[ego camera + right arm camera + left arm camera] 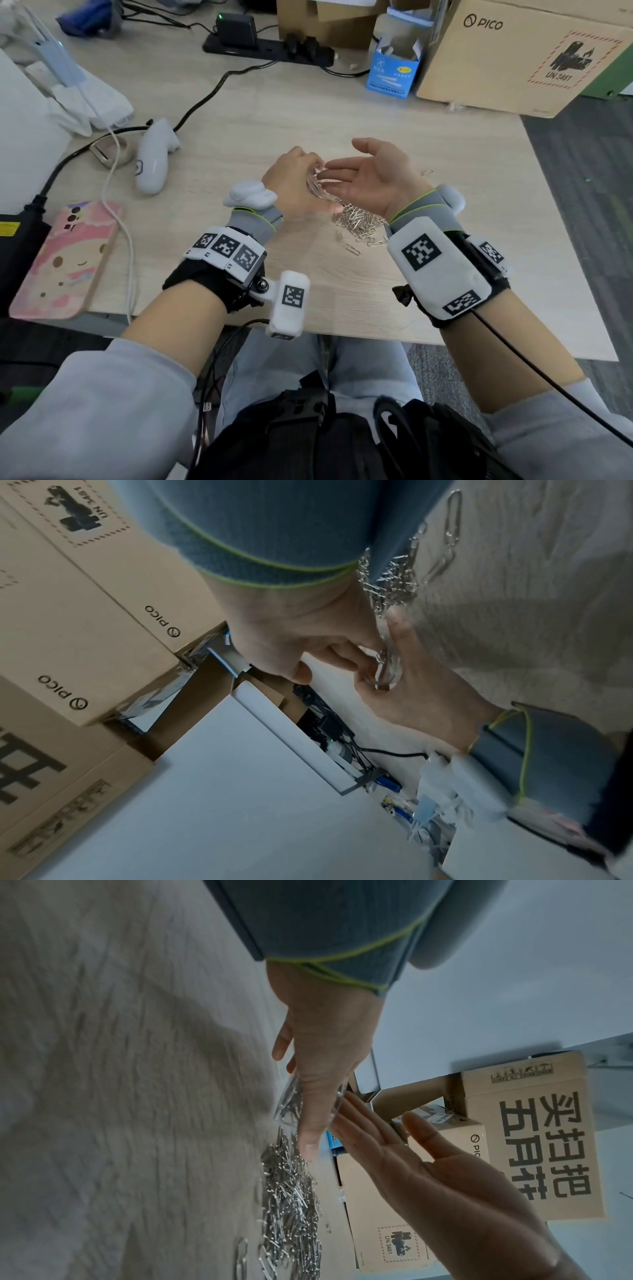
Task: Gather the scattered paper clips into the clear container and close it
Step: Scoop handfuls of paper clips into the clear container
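My left hand [291, 178] grips a small clear container [318, 186], tilted just above the wooden desk [308, 113]. Some clips show inside the container [291, 1104] in the left wrist view. My right hand [370, 174] lies palm up and open, its fingers [334, 166] touching the container's side. A heap of silver paper clips [359, 222] sits on the desk below both hands. Stray clips lie at the heap's near edge [351, 247] and one paper clip [426, 173] to the right of my right wrist. No lid is visible.
A white controller [154, 157] and a pink phone [65, 257] lie to the left. A power strip [267, 48], a blue box [394, 72] and a PICO carton [513, 58] stand at the back. The desk's right edge [565, 212] is near.
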Action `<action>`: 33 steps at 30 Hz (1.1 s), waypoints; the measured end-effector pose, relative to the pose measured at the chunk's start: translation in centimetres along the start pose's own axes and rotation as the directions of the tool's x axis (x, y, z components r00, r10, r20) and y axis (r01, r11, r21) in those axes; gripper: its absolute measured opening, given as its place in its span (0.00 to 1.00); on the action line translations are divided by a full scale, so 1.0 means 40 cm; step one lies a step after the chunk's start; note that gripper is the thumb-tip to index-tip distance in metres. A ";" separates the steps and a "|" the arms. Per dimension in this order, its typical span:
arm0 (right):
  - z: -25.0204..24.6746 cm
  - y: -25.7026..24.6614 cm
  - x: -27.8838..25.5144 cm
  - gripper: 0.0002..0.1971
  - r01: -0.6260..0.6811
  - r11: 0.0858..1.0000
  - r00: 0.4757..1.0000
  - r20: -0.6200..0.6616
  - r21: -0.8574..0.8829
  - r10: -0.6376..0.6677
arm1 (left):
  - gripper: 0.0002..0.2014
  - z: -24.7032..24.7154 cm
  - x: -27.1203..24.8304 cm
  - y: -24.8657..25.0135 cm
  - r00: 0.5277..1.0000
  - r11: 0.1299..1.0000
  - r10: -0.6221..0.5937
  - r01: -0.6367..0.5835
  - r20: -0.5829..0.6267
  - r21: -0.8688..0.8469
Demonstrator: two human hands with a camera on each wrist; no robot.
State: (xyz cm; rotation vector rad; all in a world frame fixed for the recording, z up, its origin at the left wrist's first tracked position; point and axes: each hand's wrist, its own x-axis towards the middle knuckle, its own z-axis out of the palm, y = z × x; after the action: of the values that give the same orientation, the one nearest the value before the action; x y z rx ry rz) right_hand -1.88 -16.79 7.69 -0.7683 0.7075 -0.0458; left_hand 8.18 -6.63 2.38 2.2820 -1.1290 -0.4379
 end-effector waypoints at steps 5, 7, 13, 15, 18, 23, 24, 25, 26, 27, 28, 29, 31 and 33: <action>-0.033 0.015 0.014 0.19 0.063 0.992 0.998 -0.008 -0.107 -0.064 | 0.40 0.009 -0.005 -0.015 1.000 1.000 -0.004 0.003 -0.031 -0.027; -0.052 0.026 0.017 0.17 0.100 0.990 0.994 -0.041 -0.104 -0.105 | 0.41 0.014 -0.011 -0.021 0.999 0.998 -0.016 0.013 -0.044 -0.066; -0.103 0.053 0.021 0.08 0.220 0.960 0.950 -0.183 -0.176 -0.251 | 0.43 0.016 -0.028 -0.042 0.998 0.996 -0.047 0.043 -0.049 -0.083; -0.119 0.061 0.020 0.08 0.261 0.946 0.929 -0.217 -0.191 -0.300 | 0.44 0.019 -0.039 -0.045 0.997 0.992 -0.055 0.048 -0.050 -0.116; -0.137 0.068 0.012 0.07 0.330 0.905 0.885 -0.245 -0.269 -0.396 | 0.50 0.017 -0.045 -0.042 0.997 0.997 -0.040 0.036 -0.066 -0.068; -0.187 0.062 -0.005 0.11 0.430 0.851 0.801 -0.308 -0.302 -0.514 | 0.53 0.005 -0.042 0.023 0.993 0.999 0.037 -0.033 -0.110 0.041; -0.197 0.061 -0.008 0.12 0.442 0.848 0.788 -0.326 -0.292 -0.523 | 0.53 0.003 -0.038 0.039 0.992 0.996 0.085 -0.082 -0.090 0.040; -0.212 0.058 -0.014 0.12 0.454 0.843 0.771 -0.347 -0.287 -0.534 | 0.54 0.007 -0.031 0.059 0.989 0.990 0.137 -0.135 -0.046 0.041; -0.222 0.057 -0.016 0.13 0.462 0.839 0.759 -0.361 -0.287 -0.542 | 0.54 0.011 -0.025 0.076 0.983 0.982 0.185 -0.186 0.020 0.046; -0.236 0.055 -0.021 0.13 0.467 0.835 0.748 -0.374 -0.292 -0.549 | 0.54 0.019 -0.018 0.093 0.970 0.972 0.220 -0.227 0.101 0.059; -0.250 0.053 -0.025 0.13 0.465 0.832 0.740 -0.382 -0.304 -0.553 | 0.55 0.028 -0.011 0.109 0.953 0.962 0.242 -0.261 0.180 0.085; -0.265 0.050 -0.030 0.13 0.455 0.831 0.735 -0.392 -0.322 -0.554 | 0.56 0.040 -0.004 0.123 0.937 0.953 0.244 -0.280 0.250 0.120; -0.289 0.051 -0.037 0.13 0.429 0.835 0.737 -0.402 -0.345 -0.544 | 0.59 0.063 0.005 0.139 0.913 0.938 0.200 -0.284 0.355 0.200; -0.316 0.052 -0.049 0.12 0.411 0.853 0.762 -0.393 -0.321 -0.515 | 0.57 0.090 0.014 0.151 0.906 0.927 0.139 -0.261 0.399 0.269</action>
State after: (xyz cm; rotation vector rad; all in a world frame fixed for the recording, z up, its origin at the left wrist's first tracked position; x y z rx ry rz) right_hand -11.43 -22.57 1.12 -1.1541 0.9733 -0.6436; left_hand 2.90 -11.27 3.15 2.3743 -1.7219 -0.6703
